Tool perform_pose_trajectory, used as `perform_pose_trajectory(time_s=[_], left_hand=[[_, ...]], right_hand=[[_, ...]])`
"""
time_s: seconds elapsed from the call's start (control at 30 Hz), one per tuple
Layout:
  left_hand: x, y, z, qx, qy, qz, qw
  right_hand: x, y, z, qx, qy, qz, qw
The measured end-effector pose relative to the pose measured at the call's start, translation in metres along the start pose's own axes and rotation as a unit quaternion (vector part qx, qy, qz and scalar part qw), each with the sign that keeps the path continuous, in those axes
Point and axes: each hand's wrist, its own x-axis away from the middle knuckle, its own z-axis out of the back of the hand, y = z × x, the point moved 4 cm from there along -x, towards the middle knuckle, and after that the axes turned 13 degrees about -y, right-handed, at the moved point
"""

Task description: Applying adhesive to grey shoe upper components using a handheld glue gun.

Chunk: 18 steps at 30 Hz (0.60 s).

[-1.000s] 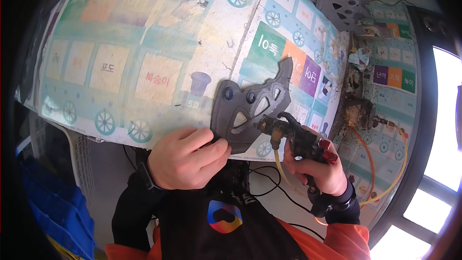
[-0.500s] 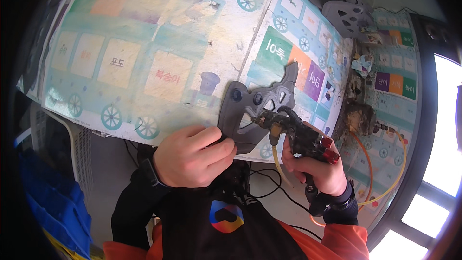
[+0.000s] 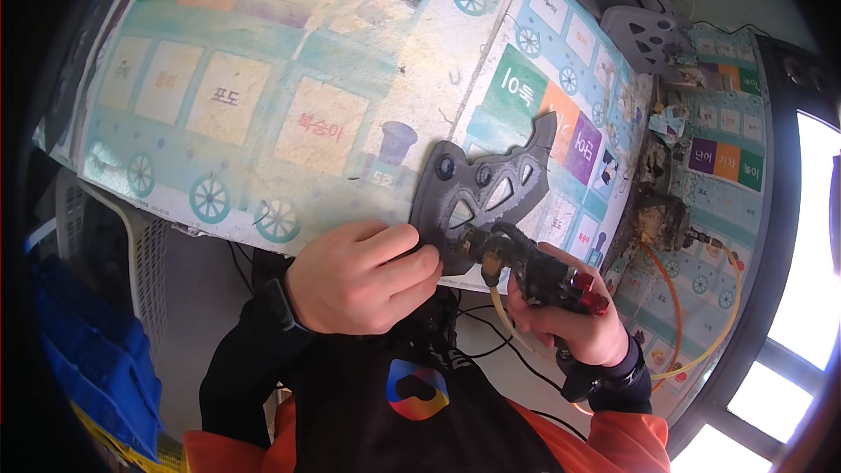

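Note:
My left hand [image 3: 363, 276] is closed on the near left end of a dark grey, curved plate [image 3: 431, 201]. This plate has two round dark spots at its left top, slotted cutouts and a pointed far tip. In my right hand [image 3: 583, 324] is a grimy black spray gun [image 3: 543, 273] with red knobs at its rear. Fingers wrap round the gun's handle. Its nozzle points left, just over the plate's near part, which it partly hides; whether they touch I cannot tell. A yellowish hose [image 3: 497, 305] hangs under the gun's front.
A table covered with a printed sheet [image 3: 236, 166] lies beneath the plate. More grey cutout parts [image 3: 644, 35] stand at the far right. Orange and yellow hoses [image 3: 674, 315] loop at right. A blue crate [image 3: 96, 359] and a white perforated chair [image 3: 144, 263] are at left.
The spray gun has moved left and nearer to me along the plate, uncovering more of its cutouts. My left hand keeps its grip; the whole view has shifted slightly.

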Motion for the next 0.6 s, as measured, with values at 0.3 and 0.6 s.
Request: perform_pose_trajectory(time_s=[0.3,0.6], left_hand=[[-0.016,0.022,0.036,0.033,0.097,0.089,0.991],[-0.045,-0.033,0.214,0.186,0.319,0.211,0.905]], right_hand=[[0.067,-0.033,0.043,0.010,0.287,0.378,0.880],[0.123,0.033,0.119,-0.116,0.356,0.503,0.779]])
